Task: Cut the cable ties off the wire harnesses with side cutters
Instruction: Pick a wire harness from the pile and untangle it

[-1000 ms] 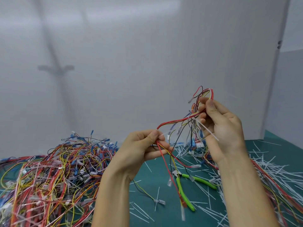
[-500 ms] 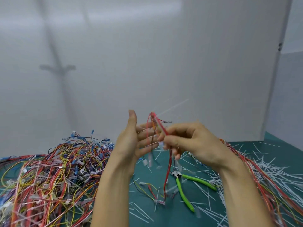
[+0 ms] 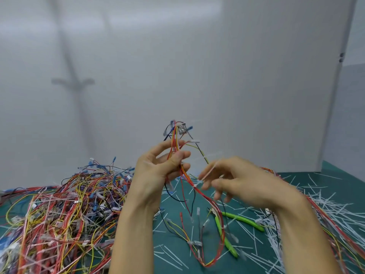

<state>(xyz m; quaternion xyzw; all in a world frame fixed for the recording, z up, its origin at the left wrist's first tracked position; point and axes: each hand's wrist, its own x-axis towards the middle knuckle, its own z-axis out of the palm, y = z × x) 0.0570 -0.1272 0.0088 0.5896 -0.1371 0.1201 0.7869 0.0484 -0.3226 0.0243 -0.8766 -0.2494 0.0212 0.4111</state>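
On the green tabletop [image 3: 171, 224], nearest the viewer, the side cutters [image 3: 242, 218] are seen lying flat with bright green handles spread, the nose pointing away and to the left. Cut white cable ties [image 3: 331, 210] are strewn around them and heaped to the right. A wire harness [image 3: 174, 135] of red, yellow, black and blue wires is held above the tabletop: its long axis runs roughly upright, the connector ends fanned upward, the lower part hanging in a loop over the cutters. The grip of the left hand [image 3: 158, 171] is closed round the bundle, thumb pressed against it. The right hand [image 3: 243, 184], just beside it, is blurred; a thin white strip lies along its fingertips, and whether its grip is closed on it cannot be told. A tangled pile of harnesses [image 3: 59, 214] is seen further left, and a white panel [image 3: 256, 76] stands behind.
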